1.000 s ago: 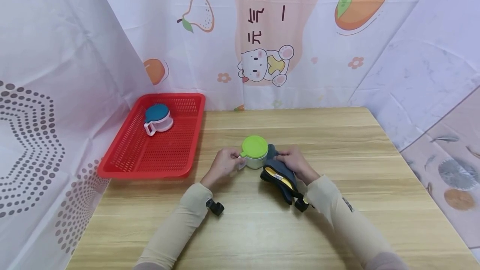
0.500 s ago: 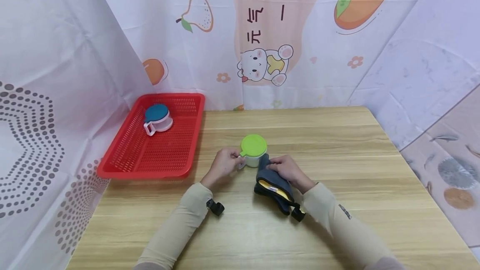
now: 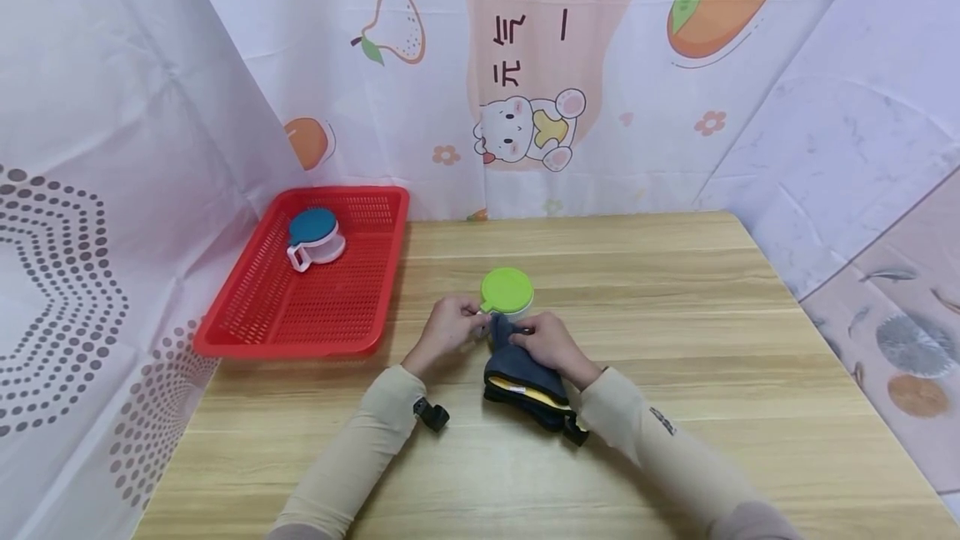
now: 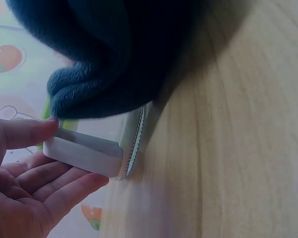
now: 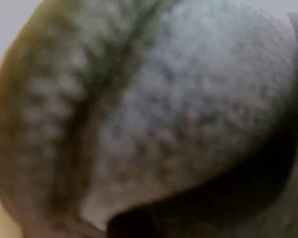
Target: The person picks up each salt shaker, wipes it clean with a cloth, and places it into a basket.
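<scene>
"While the left hand (image 3: 447, 324) is pinching the handle (image 4: 82, 154) of the green-lidded cup (image 3: 507, 291), what is the right hand (image 3: 552, 346) doing?"

"It's gripping the dark cloth (image 3: 523, 370) just before the cup — narrow end (image 3: 500, 332) pointing forward beside the handle, long axis slanting back to the right."

Red basket (image 3: 333, 307) at the left on a wooden tabletop (image 3: 720, 323), blue-lidded cup (image 3: 315, 233) inside, fruit-printed curtain (image 3: 450, 98) behind
</scene>
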Tool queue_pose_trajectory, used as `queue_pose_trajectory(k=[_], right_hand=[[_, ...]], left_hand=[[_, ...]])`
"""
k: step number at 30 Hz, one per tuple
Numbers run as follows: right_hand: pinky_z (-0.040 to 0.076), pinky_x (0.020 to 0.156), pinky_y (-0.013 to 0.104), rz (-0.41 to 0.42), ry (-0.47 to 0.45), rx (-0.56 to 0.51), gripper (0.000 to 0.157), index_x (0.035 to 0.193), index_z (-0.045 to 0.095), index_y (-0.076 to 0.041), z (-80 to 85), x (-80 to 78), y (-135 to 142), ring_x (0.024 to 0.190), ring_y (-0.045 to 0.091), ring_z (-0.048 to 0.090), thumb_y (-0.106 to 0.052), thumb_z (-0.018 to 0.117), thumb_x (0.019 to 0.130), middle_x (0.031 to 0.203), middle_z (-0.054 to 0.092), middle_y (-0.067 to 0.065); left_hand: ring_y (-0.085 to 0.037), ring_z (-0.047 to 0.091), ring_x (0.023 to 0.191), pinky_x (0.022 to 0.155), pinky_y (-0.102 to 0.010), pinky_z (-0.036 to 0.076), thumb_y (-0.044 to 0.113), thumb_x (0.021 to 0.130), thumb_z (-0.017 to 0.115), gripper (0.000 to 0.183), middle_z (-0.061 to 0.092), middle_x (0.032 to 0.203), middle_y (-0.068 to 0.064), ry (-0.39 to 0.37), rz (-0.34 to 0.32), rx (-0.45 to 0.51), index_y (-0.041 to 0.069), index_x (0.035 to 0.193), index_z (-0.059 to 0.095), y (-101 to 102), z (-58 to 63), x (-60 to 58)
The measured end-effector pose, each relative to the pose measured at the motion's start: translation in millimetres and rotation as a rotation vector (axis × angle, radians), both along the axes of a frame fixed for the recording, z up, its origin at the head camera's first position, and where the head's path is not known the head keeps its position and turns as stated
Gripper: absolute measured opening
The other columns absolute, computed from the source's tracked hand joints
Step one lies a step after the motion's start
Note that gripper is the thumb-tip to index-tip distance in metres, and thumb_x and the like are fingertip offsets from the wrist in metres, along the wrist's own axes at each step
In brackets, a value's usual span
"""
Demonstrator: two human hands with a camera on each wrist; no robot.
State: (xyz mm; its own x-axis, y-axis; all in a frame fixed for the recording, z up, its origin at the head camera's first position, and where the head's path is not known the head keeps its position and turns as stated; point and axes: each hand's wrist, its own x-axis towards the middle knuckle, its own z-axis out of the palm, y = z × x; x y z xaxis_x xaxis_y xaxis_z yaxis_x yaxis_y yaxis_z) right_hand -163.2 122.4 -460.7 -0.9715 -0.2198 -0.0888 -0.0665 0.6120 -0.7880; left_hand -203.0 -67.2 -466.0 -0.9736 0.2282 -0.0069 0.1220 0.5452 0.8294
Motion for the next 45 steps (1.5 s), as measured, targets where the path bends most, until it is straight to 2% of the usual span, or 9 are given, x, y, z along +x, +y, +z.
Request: queue_pose_trajectory(k=[3, 6, 11, 13, 16, 22, 32, 39, 45], right_hand=[[0.033, 0.054, 0.021, 0.0, 0.003, 0.024, 0.016, 0.071, 0.066, -0.004, 0.8, -1.7, -3.1, 0.057, 0.01, 0.042, -0.011, 0.067, 0.085, 0.057, 0.044, -0.006], [0.036, 0.057, 0.021, -0.04, -0.031, 0.015, 0.01, 0.08, 0.073, -0.004, 0.0, -3.9, -1.6, 0.061, 0.01, 0.046, -0.012, 0.068, 0.085, 0.062, 0.053, -0.004], [0.041, 0.064, 0.02, -0.118, -0.093, -0.026, 0.021, 0.101, 0.076, -0.002, -0.7, -7.2, 6.9, 0.075, 0.011, 0.055, -0.012, 0.068, 0.085, 0.089, 0.072, 0.008], [0.043, 0.067, 0.02, -0.13, -0.105, -0.033, 0.026, 0.107, 0.074, -0.001, -0.3, -8.1, 10.6, 0.081, 0.013, 0.058, -0.013, 0.067, 0.085, 0.101, 0.073, 0.013], [0.044, 0.071, 0.021, -0.132, -0.115, -0.036, 0.028, 0.11, 0.073, -0.001, -0.8, -9.1, 16.0, 0.089, 0.016, 0.06, -0.014, 0.067, 0.086, 0.11, 0.072, 0.015], [0.045, 0.069, 0.02, -0.149, -0.147, -0.08, 0.027, 0.11, 0.072, 0.001, -3.7, -7.8, 28.3, 0.09, 0.016, 0.06, -0.013, 0.065, 0.087, 0.114, 0.07, 0.017], [0.045, 0.066, 0.017, -0.254, -0.212, -0.169, 0.034, 0.116, 0.068, 0.004, -6.1, -12.2, 45.4, 0.081, 0.009, 0.057, -0.013, 0.065, 0.086, 0.117, 0.068, 0.02], [0.044, 0.064, 0.017, -0.288, -0.257, -0.191, 0.037, 0.121, 0.065, 0.003, -4.8, -15.4, 52.1, 0.08, 0.01, 0.055, -0.014, 0.064, 0.088, 0.125, 0.064, 0.022], [0.046, 0.062, 0.017, -0.3, -0.272, -0.216, 0.038, 0.123, 0.063, 0.005, -4.6, -17.8, 53.3, 0.076, 0.007, 0.056, -0.013, 0.062, 0.09, 0.124, 0.063, 0.024]], left_hand=[[-0.008, 0.05, 0.062, 0.057, -0.021, 0.039, 0.015, 0.082, 0.075, 0.016, 0.063, 0.067, 0.001, -0.017, 0.001, 0.006, 0.005, 0.073, 0.067, 0.7, -0.7, -0.3], [-0.009, 0.05, 0.062, 0.057, -0.022, 0.039, 0.015, 0.083, 0.075, 0.016, 0.065, 0.068, -0.003, -0.022, 0.005, 0.016, 0.005, 0.073, 0.067, 0.5, -0.8, -0.4], [-0.008, 0.05, 0.062, 0.059, -0.022, 0.038, 0.014, 0.082, 0.075, 0.016, 0.063, 0.066, -0.002, -0.015, 0.011, 0.014, 0.004, 0.072, 0.067, -0.1, 0.7, -0.8], [-0.009, 0.05, 0.063, 0.059, -0.022, 0.039, 0.013, 0.082, 0.075, 0.015, 0.064, 0.066, -0.001, -0.012, 0.009, 0.009, 0.005, 0.072, 0.067, -0.3, 1.6, -1.0], [-0.009, 0.051, 0.063, 0.059, -0.022, 0.04, 0.013, 0.082, 0.076, 0.015, 0.066, 0.068, -0.002, -0.014, -0.003, 0.008, 0.004, 0.073, 0.068, -0.7, 3.0, -1.1], [-0.008, 0.055, 0.066, 0.061, -0.021, 0.043, 0.012, 0.083, 0.075, 0.012, 0.07, 0.075, -0.005, -0.012, -0.03, 0.005, 0.004, 0.076, 0.069, -2.1, 2.9, 0.0], [-0.01, 0.062, 0.071, 0.064, -0.022, 0.048, 0.01, 0.082, 0.075, 0.01, 0.072, 0.079, -0.008, -0.005, -0.065, 0.002, 0.003, 0.077, 0.07, -8.4, 6.8, 0.5], [-0.009, 0.06, 0.07, 0.062, -0.021, 0.048, 0.007, 0.083, 0.073, 0.009, 0.071, 0.077, -0.008, -0.041, -0.095, 0.014, 0.002, 0.077, 0.069, -14.8, 5.9, -1.0], [-0.01, 0.06, 0.07, 0.063, -0.022, 0.048, 0.008, 0.084, 0.073, 0.007, 0.072, 0.078, -0.009, -0.08, -0.137, 0.024, 0.002, 0.081, 0.07, -22.0, 4.4, -1.5]])
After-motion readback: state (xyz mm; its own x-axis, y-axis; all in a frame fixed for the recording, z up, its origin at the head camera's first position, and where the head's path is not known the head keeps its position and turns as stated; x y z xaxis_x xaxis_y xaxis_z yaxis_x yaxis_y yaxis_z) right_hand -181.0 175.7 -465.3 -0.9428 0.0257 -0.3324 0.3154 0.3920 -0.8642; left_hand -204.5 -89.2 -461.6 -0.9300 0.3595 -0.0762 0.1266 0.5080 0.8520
